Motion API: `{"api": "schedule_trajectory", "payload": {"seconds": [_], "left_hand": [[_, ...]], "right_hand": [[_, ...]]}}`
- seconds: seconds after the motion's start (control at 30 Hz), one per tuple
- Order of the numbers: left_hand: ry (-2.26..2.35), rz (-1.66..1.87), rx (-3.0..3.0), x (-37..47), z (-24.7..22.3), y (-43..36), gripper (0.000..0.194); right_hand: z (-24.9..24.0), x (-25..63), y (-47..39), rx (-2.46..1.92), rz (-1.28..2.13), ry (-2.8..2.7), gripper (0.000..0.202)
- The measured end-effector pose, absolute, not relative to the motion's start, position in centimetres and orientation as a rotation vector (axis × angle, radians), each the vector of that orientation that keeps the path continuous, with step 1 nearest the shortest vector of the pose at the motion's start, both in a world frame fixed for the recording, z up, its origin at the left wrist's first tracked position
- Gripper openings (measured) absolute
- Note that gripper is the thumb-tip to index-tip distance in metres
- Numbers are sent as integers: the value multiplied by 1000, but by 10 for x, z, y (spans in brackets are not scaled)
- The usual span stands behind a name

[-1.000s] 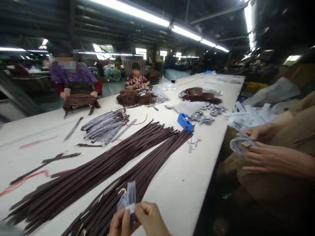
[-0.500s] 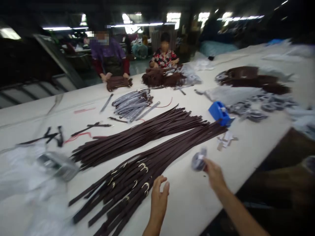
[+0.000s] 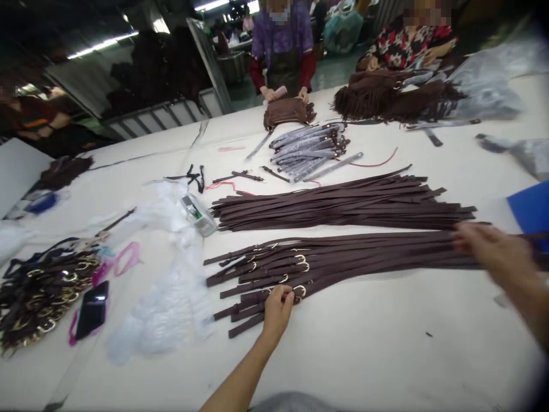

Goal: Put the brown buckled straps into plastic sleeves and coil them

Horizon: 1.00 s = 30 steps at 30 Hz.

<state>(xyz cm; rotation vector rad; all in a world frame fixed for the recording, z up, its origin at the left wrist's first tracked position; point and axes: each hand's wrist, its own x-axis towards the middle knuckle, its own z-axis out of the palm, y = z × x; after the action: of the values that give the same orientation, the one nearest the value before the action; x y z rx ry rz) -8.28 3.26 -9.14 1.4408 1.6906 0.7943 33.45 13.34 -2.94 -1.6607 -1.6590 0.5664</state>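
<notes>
Long dark brown straps (image 3: 369, 252) with gold D-shaped rings lie side by side on the white table (image 3: 369, 349). My left hand (image 3: 278, 309) pinches a strap close to its ring at the near edge of this bundle. Over the right part of the same straps is my right hand (image 3: 493, 249), blurred, its fingers closed by the strap ends; what they grip is hard to make out. Just behind lies a second bundle of brown straps (image 3: 334, 207) without visible rings.
Wrapped strips (image 3: 304, 150) lie beyond the bundles. A grey device (image 3: 199, 215), plastic film (image 3: 167, 309), a phone (image 3: 92, 309) and ringed straps (image 3: 47, 292) are at left. A blue object (image 3: 532, 212) stands at right. Across the table, a person (image 3: 283, 46) handles a brown bag (image 3: 288, 111).
The view has swung left. My left hand has closed at a ringed strap. My right hand has let go of the grey roll and moved to the straps' right part.
</notes>
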Motion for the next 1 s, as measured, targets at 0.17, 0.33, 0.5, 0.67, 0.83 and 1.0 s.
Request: {"api": "schedule_trajectory", "payload": {"seconds": [0.17, 0.33, 0.5, 0.67, 0.83, 1.0], "left_hand": [[1924, 871, 1401, -126, -91, 28, 16], [2388, 935, 1211, -223, -93, -5, 16], [2598, 892, 1081, -293, -113, -47, 7], [2522, 913, 1094, -315, -118, -59, 20], [2475, 1025, 1205, -322, -75, -76, 24], [2132, 1037, 1511, -278, -40, -102, 19]], "right_hand": [[-116, 178, 122, -1587, 664, -1804, 34], [-151, 62, 72, -1045, 623, -2196, 24], [-155, 26, 53, -1013, 457, -2481, 28], [-147, 19, 54, -1061, 507, -2473, 29], [-95, -29, 38, -1161, 934, -2208, 26], [-50, -131, 10, -1177, 2034, -1729, 40]]}}
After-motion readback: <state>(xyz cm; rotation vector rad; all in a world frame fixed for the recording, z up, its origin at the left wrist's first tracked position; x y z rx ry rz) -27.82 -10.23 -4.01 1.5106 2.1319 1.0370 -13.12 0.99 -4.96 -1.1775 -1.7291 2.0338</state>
